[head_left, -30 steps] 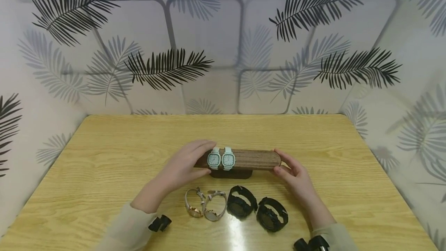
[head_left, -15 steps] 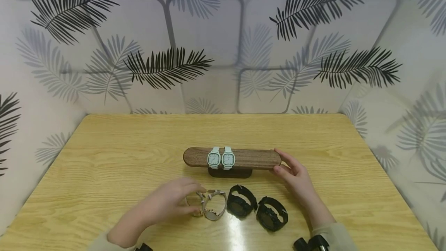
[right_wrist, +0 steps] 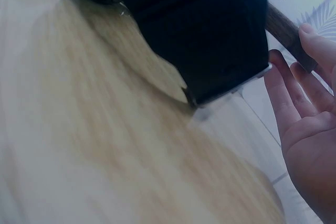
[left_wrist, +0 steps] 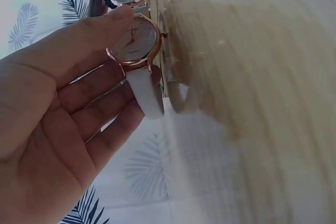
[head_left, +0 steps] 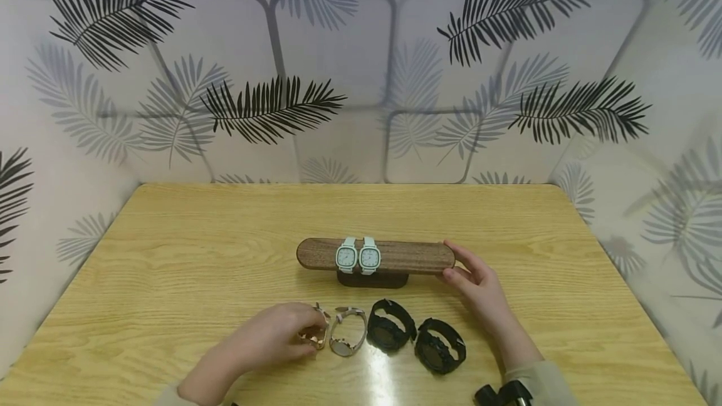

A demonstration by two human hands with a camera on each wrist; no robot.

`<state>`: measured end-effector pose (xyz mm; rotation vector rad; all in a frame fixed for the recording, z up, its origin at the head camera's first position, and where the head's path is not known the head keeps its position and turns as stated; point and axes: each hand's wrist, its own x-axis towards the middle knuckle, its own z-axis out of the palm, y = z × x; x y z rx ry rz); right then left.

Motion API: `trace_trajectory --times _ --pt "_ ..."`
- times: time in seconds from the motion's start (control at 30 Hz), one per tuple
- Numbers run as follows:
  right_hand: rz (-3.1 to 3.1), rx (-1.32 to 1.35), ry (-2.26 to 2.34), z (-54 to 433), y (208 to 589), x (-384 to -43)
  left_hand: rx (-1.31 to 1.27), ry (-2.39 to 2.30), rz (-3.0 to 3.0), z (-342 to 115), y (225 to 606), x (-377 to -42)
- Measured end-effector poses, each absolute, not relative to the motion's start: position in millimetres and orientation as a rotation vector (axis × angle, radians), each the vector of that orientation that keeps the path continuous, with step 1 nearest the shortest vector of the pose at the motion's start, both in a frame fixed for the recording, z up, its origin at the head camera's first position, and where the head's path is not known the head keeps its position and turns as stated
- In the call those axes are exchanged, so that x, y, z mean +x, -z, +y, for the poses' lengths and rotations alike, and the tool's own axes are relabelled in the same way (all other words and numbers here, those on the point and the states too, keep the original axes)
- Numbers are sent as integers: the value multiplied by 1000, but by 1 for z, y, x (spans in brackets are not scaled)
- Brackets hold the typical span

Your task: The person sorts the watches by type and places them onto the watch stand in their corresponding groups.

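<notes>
My left hand [head_left: 267, 338] pinches a rose-gold wristwatch with a pale strap; in the left wrist view the thumb lies on the edge of the watch's dial [left_wrist: 137, 43] and the fingers curl behind it. The watch is at table level, partly hidden by the hand in the head view. At the right end of a dark wooden watch stand [head_left: 417, 257], my right hand [head_left: 484, 298] grips the bar between thumb and fingers. Two mint-coloured square watches, the left watch [head_left: 346, 258] and the right watch [head_left: 370, 258], sit side by side on the bar.
Right of my left hand lies a second rose-gold watch [head_left: 341, 348]. Beyond it are two black watches, a nearer-left black watch [head_left: 389, 336] and a right black watch [head_left: 433, 356]. All rest on the wooden table [head_left: 214, 237] in front of the stand. A leaf-patterned wall stands behind.
My left hand has left the stand's left end, moved down toward me to the leftmost rose-gold watch and taken hold of it. My right hand stays on the stand.
</notes>
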<state>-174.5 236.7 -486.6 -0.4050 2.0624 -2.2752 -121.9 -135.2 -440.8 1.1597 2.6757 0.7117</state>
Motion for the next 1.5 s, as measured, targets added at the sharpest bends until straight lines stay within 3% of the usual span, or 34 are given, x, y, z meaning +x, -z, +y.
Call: trace_trajectory --times 0.6,0.9,1.5 --pt "2070 -400 2270 237 488 -174 1050 -911 2765 -139 430 -135" --pt "2060 -399 2275 237 489 -174 1057 -1293 2763 -151 423 -147" --pt "2068 -392 2267 237 487 -175 457 -1925 2690 -164 408 -164"
